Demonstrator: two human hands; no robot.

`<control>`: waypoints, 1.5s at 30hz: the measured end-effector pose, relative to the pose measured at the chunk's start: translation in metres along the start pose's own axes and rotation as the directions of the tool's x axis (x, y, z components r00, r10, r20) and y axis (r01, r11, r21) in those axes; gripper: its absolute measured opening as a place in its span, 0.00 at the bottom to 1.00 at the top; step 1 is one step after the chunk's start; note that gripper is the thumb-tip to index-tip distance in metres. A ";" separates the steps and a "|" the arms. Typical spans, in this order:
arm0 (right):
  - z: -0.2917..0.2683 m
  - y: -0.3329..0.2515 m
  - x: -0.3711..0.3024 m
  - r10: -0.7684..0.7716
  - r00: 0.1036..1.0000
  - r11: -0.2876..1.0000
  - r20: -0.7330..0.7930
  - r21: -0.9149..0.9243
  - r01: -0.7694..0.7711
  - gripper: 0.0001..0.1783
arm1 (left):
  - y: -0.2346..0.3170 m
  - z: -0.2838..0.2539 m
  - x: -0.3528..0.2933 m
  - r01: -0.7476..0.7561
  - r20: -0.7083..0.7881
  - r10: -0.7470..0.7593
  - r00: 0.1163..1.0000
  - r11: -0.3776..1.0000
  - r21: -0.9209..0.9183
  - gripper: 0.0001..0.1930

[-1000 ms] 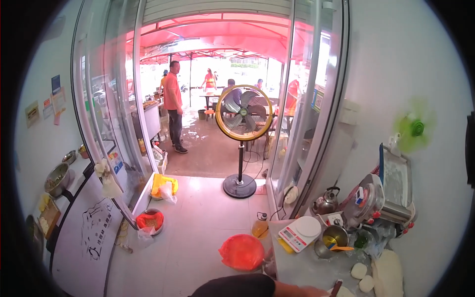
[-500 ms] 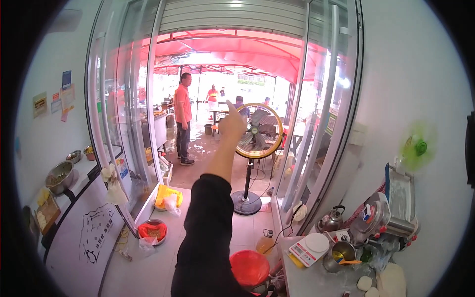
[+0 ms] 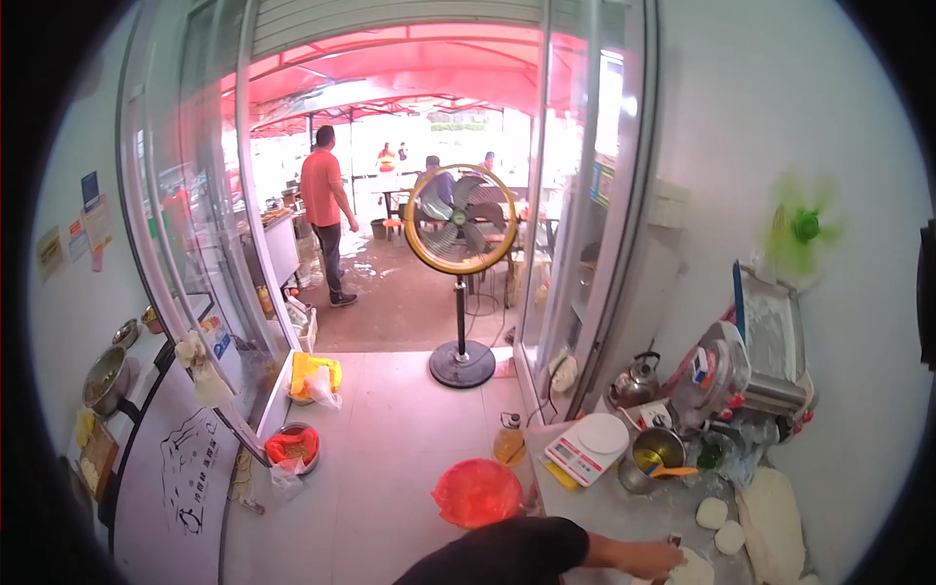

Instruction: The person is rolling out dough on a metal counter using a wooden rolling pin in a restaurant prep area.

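My left hand (image 3: 651, 559) is low at the right, over the worktop's near part, its arm in a black sleeve coming from the lower edge. Its fingers look curled together beside a pale piece of dough (image 3: 694, 569); what they hold, if anything, is hidden. A small dark reddish thing (image 3: 675, 539) stands right by the fingertips. Two round dough pieces (image 3: 712, 512) lie farther right, next to a long slab of dough (image 3: 770, 526). My right hand is out of sight.
On the worktop (image 3: 585, 507) are a white scale (image 3: 581, 456), a metal pot (image 3: 645, 468), a kettle (image 3: 639, 375) and a spinning green fan (image 3: 804, 226). A red-lined bin (image 3: 478, 492) and an oil bottle (image 3: 509, 439) stand beside it. A pedestal fan (image 3: 460, 219) is at the doorway; a person (image 3: 327, 185) stands outside.
My left arm, stretched out with a finger pointing toward the doorway, has come down to the right, onto the worktop by the dough. The view has shifted right; the person outside has turned away.
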State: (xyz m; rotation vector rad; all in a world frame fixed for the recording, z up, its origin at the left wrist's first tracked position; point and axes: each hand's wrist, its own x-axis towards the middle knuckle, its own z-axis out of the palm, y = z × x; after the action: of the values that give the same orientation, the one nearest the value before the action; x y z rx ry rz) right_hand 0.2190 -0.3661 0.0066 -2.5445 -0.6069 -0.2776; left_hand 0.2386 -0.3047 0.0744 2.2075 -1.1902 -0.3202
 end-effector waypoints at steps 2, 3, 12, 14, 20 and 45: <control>-0.011 0.018 -0.032 0.082 0.996 0.996 0.032 -0.024 -0.081 0.19 | -0.002 0.077 0.039 -0.196 -0.020 0.202 0.979 0.966 0.166 0.28; -0.017 0.028 -0.053 0.129 0.990 0.991 0.053 -0.037 -0.127 0.19 | -0.002 0.105 0.054 -0.349 -0.043 0.386 0.921 0.871 0.346 0.29; -0.085 -0.052 -0.310 0.736 0.677 0.670 -0.017 -0.124 -0.732 0.19 | -0.019 0.087 0.053 -0.122 0.075 0.107 0.991 0.965 0.233 0.38; -0.085 -0.061 -0.294 0.780 0.624 0.619 0.044 -0.197 -0.760 0.23 | -0.014 0.059 0.029 -0.111 0.075 0.091 0.993 0.931 0.349 0.38; -0.096 -0.059 -0.311 0.696 0.718 0.716 -0.009 -0.058 -0.695 0.23 | -0.019 0.043 -0.045 -0.167 0.131 0.131 0.983 0.934 0.317 0.33; -0.126 0.078 -0.134 0.248 0.968 0.960 0.038 -0.146 -0.240 0.29 | 0.011 0.034 -0.212 0.735 0.172 -0.719 0.673 0.677 -0.049 0.19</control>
State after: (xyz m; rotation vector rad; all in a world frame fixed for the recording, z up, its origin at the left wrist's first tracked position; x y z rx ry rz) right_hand 0.1279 -0.5414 0.0398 -2.7368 -0.2958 -0.1661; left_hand 0.0943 -0.1487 0.0397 2.4938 -0.2525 -0.8572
